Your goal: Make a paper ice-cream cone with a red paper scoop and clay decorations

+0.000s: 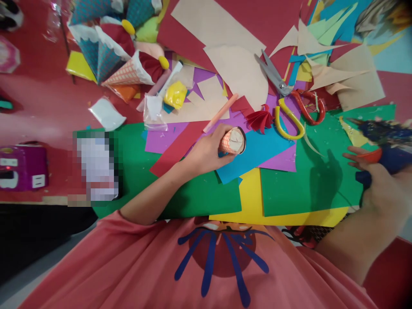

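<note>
My left hand [209, 150] is closed around a small paper cone [229, 142] with an orange checked pattern. Its wide end faces up, with a pale filling and a dark rim on one side. At the right edge my right hand [383, 184] wraps around a blue and orange tool [394, 158] that looks like a glue gun; it is blurred and partly hidden by the fingers. A folded red paper piece [260, 121] lies just right of the cone. Large scissors [283, 88] with one yellow and one red handle rest open beyond it.
Several finished paper cones [128, 73] lie at the back left. Green sheets [289, 189], a blue sheet [257, 148] and cream offcuts [238, 68] cover the table. A blurred-out phone-like object [96, 167] and a purple box [24, 167] are at left.
</note>
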{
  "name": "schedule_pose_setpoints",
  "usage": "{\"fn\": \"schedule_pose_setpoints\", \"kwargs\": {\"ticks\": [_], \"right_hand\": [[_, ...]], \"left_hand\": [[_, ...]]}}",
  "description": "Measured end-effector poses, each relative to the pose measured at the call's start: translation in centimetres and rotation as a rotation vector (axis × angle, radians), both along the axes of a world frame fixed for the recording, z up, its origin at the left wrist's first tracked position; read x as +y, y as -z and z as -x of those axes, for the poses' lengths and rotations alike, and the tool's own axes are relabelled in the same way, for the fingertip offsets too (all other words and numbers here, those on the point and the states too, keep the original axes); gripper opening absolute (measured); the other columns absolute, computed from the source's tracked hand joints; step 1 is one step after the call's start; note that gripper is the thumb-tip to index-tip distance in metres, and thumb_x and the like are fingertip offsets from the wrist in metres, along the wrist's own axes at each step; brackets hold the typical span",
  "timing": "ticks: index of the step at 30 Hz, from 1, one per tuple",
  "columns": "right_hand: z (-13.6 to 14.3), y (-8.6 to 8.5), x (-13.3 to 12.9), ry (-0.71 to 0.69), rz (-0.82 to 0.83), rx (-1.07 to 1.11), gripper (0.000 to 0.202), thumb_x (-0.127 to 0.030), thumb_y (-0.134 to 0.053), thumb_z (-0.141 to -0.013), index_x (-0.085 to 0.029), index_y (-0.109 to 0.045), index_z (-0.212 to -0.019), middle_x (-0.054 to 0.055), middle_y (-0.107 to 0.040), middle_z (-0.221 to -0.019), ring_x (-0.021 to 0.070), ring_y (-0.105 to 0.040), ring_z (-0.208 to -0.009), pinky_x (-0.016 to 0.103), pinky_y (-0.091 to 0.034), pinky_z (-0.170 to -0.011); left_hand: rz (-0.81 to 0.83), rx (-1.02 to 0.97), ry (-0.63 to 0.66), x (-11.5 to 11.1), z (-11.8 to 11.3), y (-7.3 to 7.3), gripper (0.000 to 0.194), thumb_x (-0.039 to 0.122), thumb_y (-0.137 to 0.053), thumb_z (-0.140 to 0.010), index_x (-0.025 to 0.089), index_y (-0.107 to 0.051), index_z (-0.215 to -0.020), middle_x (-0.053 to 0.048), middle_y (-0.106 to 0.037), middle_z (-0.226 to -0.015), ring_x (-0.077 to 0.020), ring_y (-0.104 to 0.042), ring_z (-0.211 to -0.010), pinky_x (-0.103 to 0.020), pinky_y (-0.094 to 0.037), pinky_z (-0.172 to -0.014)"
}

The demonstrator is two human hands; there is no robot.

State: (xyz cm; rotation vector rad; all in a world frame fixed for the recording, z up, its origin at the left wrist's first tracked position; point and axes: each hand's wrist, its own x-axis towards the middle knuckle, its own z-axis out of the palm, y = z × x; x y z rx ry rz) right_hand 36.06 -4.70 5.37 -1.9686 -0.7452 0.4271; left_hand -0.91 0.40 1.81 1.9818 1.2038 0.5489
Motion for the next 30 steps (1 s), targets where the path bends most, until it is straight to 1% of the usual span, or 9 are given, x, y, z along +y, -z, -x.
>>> {"fn": "schedule_pose_setpoints", "kwargs": {"ticks": [2, 4, 6, 10, 14, 18, 21, 25, 30], "right_hand": [[1.6, -0.5, 0.2, -0.037, -0.029, 0.079, 0.017, -0.013, -0.069, -0.05, -0.028, -0.064, -0.044, 0.008, -0.075, -0.067, 0.0236, -0.066, -0.051, 0.042, -0.045, -0.049], [3.5, -0.9, 0.5, -0.238, 0.03, 0.178, 0.018, -0.009, -0.066, -0.055, -0.025, -0.066, -0.046, 0.01, -0.076, -0.072, 0.0209, -0.067, -0.05, 0.038, -0.045, -0.046], [5.4, -1.3, 1.0, -0.342, 0.022, 0.246, 0.016, -0.008, -0.066, -0.057, -0.023, -0.068, -0.051, 0.008, -0.074, -0.063, 0.0179, -0.062, -0.041, 0.033, -0.04, -0.038], [8.6, -1.5, 2.5, -0.591, 0.028, 0.475, 0.011, -0.014, -0.073, -0.064, -0.019, -0.074, -0.074, 0.007, -0.074, -0.066, 0.0146, -0.059, -0.039, 0.029, -0.039, -0.036], [10.8, -0.8, 4.1, -0.838, 0.067, 0.636, 0.011, -0.027, -0.079, -0.069, -0.018, -0.074, -0.074, 0.007, -0.077, -0.08, 0.0151, -0.066, -0.048, 0.026, -0.043, -0.038], [12.1, 1.1, 4.7, -0.915, 0.078, 0.561, 0.021, -0.039, -0.079, -0.071, -0.021, -0.07, -0.074, 0.005, -0.077, -0.088, 0.0132, -0.066, -0.051, 0.024, -0.044, -0.036], [12.5, 2.1, 4.3, -0.921, 0.105, 0.432, 0.023, -0.042, -0.08, -0.071, -0.022, -0.068, -0.072, 0.002, -0.076, -0.077, 0.0133, -0.064, -0.048, 0.025, -0.048, -0.037], [12.6, 2.0, 3.7, -0.955, 0.134, 0.307, 0.021, -0.042, -0.077, -0.075, -0.023, -0.07, -0.075, -0.002, -0.068, -0.059, 0.0144, -0.063, -0.05, 0.029, -0.057, -0.05], [12.7, 1.8, 3.5, -0.976, 0.12, 0.21, 0.021, -0.043, -0.074, -0.078, -0.024, -0.068, -0.073, -0.001, -0.066, -0.057, 0.0166, -0.065, -0.054, 0.033, -0.06, -0.059]], "left_hand": [[0.022, -0.026, 0.008, 0.1, -0.1, -0.1, 0.052, 0.028, -0.069, -0.077, 0.019, -0.048, -0.123, -0.007, -0.067, -0.112, -0.0196, -0.069, -0.094, -0.025, -0.054, -0.073], [0.038, -0.049, -0.003, 0.2, -0.2, 0.0, 0.051, 0.028, -0.069, -0.078, 0.019, -0.048, -0.123, -0.006, -0.068, -0.11, -0.0186, -0.07, -0.091, -0.024, -0.054, -0.072], [0.043, -0.079, -0.028, 0.2, -0.2, 0.1, 0.049, 0.028, -0.07, -0.078, 0.019, -0.048, -0.12, -0.006, -0.068, -0.108, -0.0187, -0.07, -0.092, -0.025, -0.055, -0.073], [0.028, -0.149, -0.078, 0.3, -0.2, 0.7, 0.048, 0.029, -0.071, -0.079, 0.019, -0.045, -0.119, -0.007, -0.067, -0.109, -0.0193, -0.069, -0.097, -0.027, -0.056, -0.078], [-0.001, -0.15, -0.083, 0.4, -0.1, 1.3, 0.05, 0.032, -0.072, -0.08, 0.021, -0.041, -0.118, -0.008, -0.066, -0.111, -0.0205, -0.068, -0.1, -0.029, -0.056, -0.079], [-0.025, -0.137, -0.077, 0.3, 0.0, 1.5, 0.047, 0.034, -0.07, -0.082, 0.021, -0.041, -0.118, -0.008, -0.065, -0.111, -0.0205, -0.068, -0.1, -0.029, -0.055, -0.079], [-0.031, -0.119, -0.075, 0.1, 0.0, 1.4, 0.047, 0.036, -0.071, -0.082, 0.021, -0.043, -0.117, -0.007, -0.065, -0.109, -0.0207, -0.068, -0.098, -0.029, -0.055, -0.079], [-0.019, -0.088, -0.086, 0.0, 0.0, 1.0, 0.048, 0.035, -0.071, -0.081, 0.02, -0.044, -0.118, -0.007, -0.065, -0.108, -0.0204, -0.069, -0.095, -0.03, -0.054, -0.078], [-0.032, -0.094, -0.082, -0.1, 0.0, 1.1, 0.049, 0.031, -0.071, -0.08, 0.02, -0.045, -0.119, -0.007, -0.065, -0.111, -0.0197, -0.068, -0.096, -0.028, -0.054, -0.078]]}}
